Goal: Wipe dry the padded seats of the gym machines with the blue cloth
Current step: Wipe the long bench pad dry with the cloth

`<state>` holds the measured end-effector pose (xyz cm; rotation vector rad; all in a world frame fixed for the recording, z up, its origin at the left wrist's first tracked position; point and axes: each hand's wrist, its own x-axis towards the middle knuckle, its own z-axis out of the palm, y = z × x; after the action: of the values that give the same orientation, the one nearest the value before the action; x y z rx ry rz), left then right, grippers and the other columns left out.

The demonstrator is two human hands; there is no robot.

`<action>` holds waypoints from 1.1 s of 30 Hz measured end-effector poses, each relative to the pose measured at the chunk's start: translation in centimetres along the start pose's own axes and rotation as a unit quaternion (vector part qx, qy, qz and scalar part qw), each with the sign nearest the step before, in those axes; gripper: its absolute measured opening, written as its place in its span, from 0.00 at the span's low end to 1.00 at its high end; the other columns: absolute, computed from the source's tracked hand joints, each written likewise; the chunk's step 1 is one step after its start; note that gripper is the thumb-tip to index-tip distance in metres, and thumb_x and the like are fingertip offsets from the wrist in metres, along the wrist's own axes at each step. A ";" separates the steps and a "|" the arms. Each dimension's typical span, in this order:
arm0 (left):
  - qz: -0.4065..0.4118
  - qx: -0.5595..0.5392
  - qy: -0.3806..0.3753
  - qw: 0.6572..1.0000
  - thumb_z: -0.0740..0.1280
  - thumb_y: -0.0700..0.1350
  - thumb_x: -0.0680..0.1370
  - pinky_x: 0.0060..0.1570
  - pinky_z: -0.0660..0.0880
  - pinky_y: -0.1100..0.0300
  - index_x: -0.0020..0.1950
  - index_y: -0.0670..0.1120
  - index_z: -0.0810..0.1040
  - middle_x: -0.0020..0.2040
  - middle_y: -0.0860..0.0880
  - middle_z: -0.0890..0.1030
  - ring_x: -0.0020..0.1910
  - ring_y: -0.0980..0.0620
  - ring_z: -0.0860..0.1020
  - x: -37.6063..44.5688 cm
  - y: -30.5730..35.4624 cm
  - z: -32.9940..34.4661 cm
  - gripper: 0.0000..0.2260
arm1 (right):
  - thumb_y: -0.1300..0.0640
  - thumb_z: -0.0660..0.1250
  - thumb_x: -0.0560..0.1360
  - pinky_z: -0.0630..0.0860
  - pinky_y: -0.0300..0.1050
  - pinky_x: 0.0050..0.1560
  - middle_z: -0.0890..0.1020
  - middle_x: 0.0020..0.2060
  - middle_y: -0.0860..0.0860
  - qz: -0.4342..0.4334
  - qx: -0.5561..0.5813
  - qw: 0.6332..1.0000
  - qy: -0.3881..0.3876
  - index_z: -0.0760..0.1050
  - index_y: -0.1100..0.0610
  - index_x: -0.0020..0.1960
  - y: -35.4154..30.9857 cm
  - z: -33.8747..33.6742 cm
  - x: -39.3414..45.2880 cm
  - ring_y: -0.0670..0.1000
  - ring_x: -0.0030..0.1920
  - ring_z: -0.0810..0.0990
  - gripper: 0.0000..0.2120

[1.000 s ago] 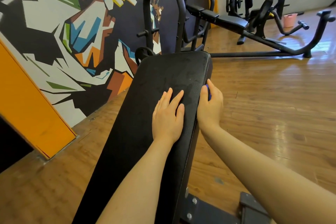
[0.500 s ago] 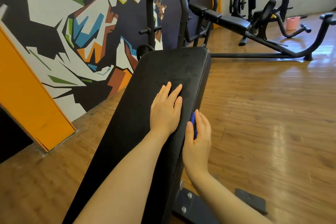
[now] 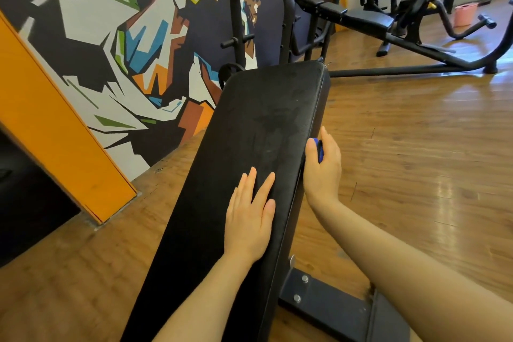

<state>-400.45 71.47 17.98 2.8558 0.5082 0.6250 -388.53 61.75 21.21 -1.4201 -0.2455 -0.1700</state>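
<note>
A long black padded bench seat [image 3: 258, 125] runs from the lower middle of the view up toward the rack. My left hand [image 3: 249, 219] lies flat on the pad's top near its right edge, fingers straight. My right hand [image 3: 323, 169] presses against the pad's right side edge and holds the blue cloth [image 3: 319, 148] between thumb and fingers. Only a small fold of the cloth shows; the rest is hidden in the palm.
A black rack frame [image 3: 280, 8] stands behind the bench's far end. The bench's steel foot plate [image 3: 327, 302] lies at the bottom. A second padded machine [image 3: 369, 18] and a pink bucket [image 3: 465, 14] stand at the back right. Painted wall and orange panel [image 3: 55, 125] on the left, wooden floor on the right.
My right hand with the cloth slid down the pad's side edge toward me, then back up along it. My left hand stayed flat on the pad.
</note>
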 end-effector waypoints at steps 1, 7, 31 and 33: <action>0.001 -0.001 0.007 1.000 0.46 0.56 0.82 0.74 0.43 0.58 0.74 0.66 0.44 0.79 0.59 0.44 0.75 0.61 0.38 0.0 -0.1 0.1 0.21 | 0.52 0.57 0.83 0.60 0.46 0.74 0.66 0.74 0.50 0.004 -0.004 1.000 -0.004 0.63 0.52 0.76 0.0 0.3 0.0 0.47 0.74 0.61 0.22; 0.003 0.003 0.022 1.000 0.38 0.61 0.77 0.71 0.41 0.60 0.75 0.66 0.46 0.78 0.60 0.44 0.75 0.61 0.39 0.1 -0.2 0.5 0.25 | 0.56 0.55 0.84 0.63 0.49 0.74 0.68 0.73 0.51 -0.002 -0.021 1.000 -0.011 0.65 0.55 0.75 1.0 0.2 -1.8 0.48 0.73 0.64 0.20; 0.005 -0.021 0.035 0.999 0.53 0.51 0.83 0.73 0.45 0.57 0.78 0.60 0.55 0.80 0.53 0.51 0.79 0.54 0.46 -0.1 0.0 0.3 0.22 | 0.53 0.53 0.84 0.64 0.47 0.72 0.74 0.69 0.50 0.042 0.021 0.998 0.031 0.70 0.55 0.72 0.5 0.7 -1.0 0.47 0.70 0.69 0.19; 0.008 -0.021 0.039 0.999 0.52 0.53 0.83 0.73 0.45 0.56 0.78 0.60 0.55 0.80 0.53 0.51 0.79 0.54 0.47 0.0 -0.1 0.5 0.22 | 0.56 0.55 0.84 0.63 0.45 0.73 0.72 0.70 0.51 0.025 0.004 0.999 0.027 0.69 0.56 0.72 1.1 0.7 -2.3 0.47 0.72 0.67 0.18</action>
<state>-400.24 71.50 17.51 2.8076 0.4790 0.7427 -390.46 62.55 19.60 -1.4102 -0.1664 -0.1657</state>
